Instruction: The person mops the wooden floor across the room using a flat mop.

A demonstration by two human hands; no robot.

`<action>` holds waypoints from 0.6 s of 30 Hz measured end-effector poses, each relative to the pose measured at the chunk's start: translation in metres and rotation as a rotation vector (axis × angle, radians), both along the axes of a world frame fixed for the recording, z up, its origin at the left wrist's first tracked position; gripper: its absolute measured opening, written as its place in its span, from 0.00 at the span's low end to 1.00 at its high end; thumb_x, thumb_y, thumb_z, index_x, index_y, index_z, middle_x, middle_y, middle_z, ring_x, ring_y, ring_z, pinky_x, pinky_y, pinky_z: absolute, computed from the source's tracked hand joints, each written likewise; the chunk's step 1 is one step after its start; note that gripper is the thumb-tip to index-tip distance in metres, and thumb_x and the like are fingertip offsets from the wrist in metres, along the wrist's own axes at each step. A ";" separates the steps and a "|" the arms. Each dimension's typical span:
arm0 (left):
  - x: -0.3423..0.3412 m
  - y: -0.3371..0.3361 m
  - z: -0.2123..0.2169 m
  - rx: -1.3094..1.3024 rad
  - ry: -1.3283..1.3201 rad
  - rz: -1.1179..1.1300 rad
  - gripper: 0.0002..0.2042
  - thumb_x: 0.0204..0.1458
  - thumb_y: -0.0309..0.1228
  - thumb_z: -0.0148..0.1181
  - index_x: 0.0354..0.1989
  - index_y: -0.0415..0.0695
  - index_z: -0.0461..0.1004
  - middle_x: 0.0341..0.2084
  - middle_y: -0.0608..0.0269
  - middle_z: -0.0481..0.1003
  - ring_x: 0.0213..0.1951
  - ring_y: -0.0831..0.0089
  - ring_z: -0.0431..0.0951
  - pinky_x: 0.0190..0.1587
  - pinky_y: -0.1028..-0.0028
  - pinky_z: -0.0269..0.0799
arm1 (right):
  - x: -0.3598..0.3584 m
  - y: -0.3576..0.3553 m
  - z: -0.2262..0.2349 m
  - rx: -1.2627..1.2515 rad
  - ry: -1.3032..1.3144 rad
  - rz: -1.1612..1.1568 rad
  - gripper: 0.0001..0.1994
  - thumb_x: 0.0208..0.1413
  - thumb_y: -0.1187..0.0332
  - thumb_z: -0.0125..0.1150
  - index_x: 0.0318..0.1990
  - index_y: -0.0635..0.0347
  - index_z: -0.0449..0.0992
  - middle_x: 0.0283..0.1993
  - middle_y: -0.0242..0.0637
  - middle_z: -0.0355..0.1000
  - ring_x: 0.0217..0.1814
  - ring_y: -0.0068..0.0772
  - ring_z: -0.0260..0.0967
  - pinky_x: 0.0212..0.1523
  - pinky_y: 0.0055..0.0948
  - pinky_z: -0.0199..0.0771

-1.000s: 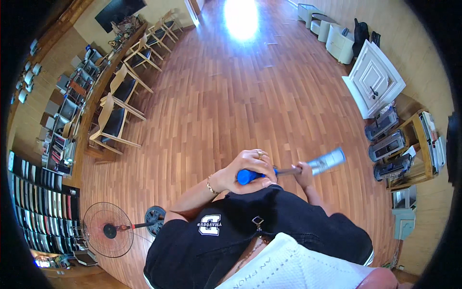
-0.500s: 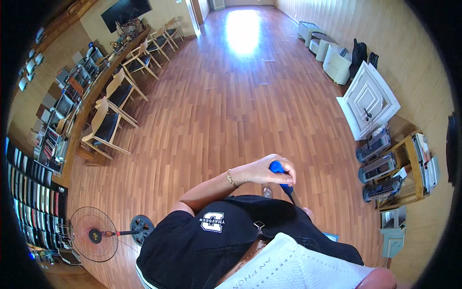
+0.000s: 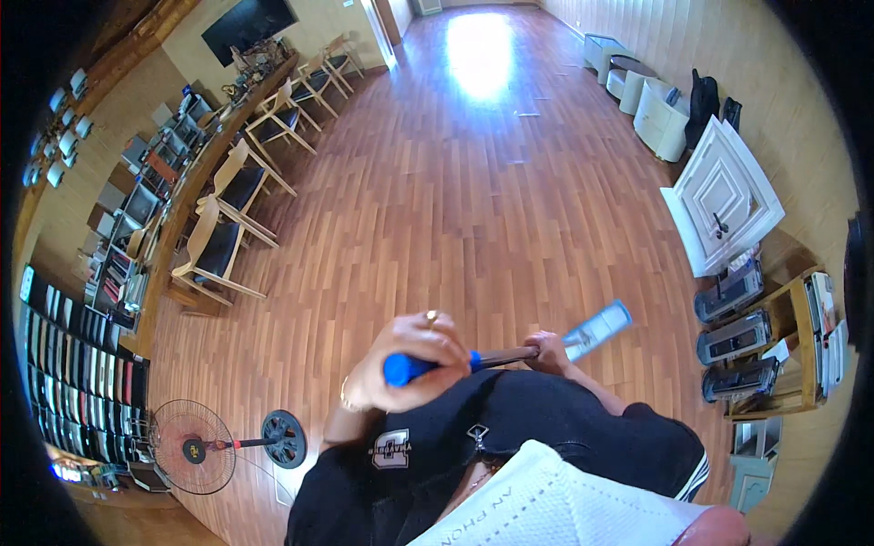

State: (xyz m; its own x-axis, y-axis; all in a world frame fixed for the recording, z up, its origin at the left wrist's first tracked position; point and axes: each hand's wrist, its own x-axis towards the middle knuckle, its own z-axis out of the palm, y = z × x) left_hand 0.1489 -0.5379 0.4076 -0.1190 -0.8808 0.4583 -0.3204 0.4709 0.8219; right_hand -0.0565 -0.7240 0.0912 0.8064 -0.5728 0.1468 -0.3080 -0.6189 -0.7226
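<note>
While both hands are closed around the flat-headed mop (image 3: 505, 356), it lies slantwise in front of the body, running from the left hand (image 3: 421, 358) at chest level out toward the right side. The left grip is wrapped about the blue handle end (image 3: 407, 369), whose rounded tip pokes out of the fist; a ring (image 3: 431, 317) sits on one finger and a bracelet (image 3: 345, 393) circles the wrist. The right hand (image 3: 546, 348) has its grip curled around the brownish shaft further along, near the mop's light-blue rectangular head (image 3: 598, 329). That head shows just beyond the right hand, against the wood-plank floor (image 3: 410, 246); whether it touches the boards cannot be told. The person wears a black top (image 3: 546, 409), and white textured cloth (image 3: 564, 505) covers part of the lower edge of the view.

To the left, a standing fan (image 3: 193, 448) with a round black base is near a rack of coloured sample strips (image 3: 77, 364). Wooden chairs with black seats (image 3: 217, 247) line a long table (image 3: 178, 221) carrying many small items. To the right, a white panelled door piece (image 3: 719, 205) leans near the wall, with a wooden rack (image 3: 806, 400) just beside dark-framed stands (image 3: 739, 335).
</note>
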 end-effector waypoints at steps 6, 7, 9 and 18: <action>-0.024 0.018 -0.009 0.000 -0.110 0.355 0.04 0.40 0.22 0.64 0.27 0.42 0.79 0.25 0.58 0.78 0.30 0.63 0.80 0.35 0.68 0.71 | 0.090 -0.035 0.020 -0.054 -0.088 0.290 0.10 0.39 0.60 0.66 0.25 0.49 0.70 0.29 0.34 0.70 0.38 0.44 0.70 0.36 0.45 0.63; -0.030 0.018 -0.012 0.000 -0.122 0.466 0.04 0.40 0.23 0.65 0.27 0.42 0.79 0.25 0.58 0.78 0.30 0.63 0.80 0.36 0.68 0.71 | 0.105 -0.037 0.023 -0.024 -0.137 0.358 0.11 0.38 0.60 0.66 0.26 0.49 0.69 0.29 0.33 0.70 0.38 0.43 0.70 0.37 0.45 0.62; -0.041 0.018 -0.014 0.010 -0.139 0.564 0.04 0.40 0.23 0.65 0.27 0.42 0.79 0.25 0.58 0.79 0.32 0.63 0.80 0.38 0.68 0.72 | 0.135 -0.035 0.021 0.005 -0.187 0.453 0.12 0.38 0.60 0.67 0.28 0.48 0.69 0.30 0.32 0.69 0.39 0.41 0.70 0.38 0.45 0.62; -0.031 0.012 -0.103 0.093 -0.058 0.899 0.04 0.43 0.23 0.67 0.28 0.41 0.79 0.30 0.56 0.79 0.41 0.59 0.79 0.47 0.64 0.73 | 0.270 -0.059 -0.069 0.050 -0.177 0.903 0.07 0.44 0.60 0.58 0.23 0.48 0.68 0.28 0.30 0.69 0.36 0.36 0.70 0.37 0.47 0.63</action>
State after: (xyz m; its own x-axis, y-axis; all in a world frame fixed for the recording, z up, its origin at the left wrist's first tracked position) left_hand 0.1174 -0.5262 0.3044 0.6111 -0.6855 0.3957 -0.5777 -0.0445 0.8151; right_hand 0.2138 -0.7833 0.0223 0.9185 0.2544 0.3027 0.3945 -0.5377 -0.7452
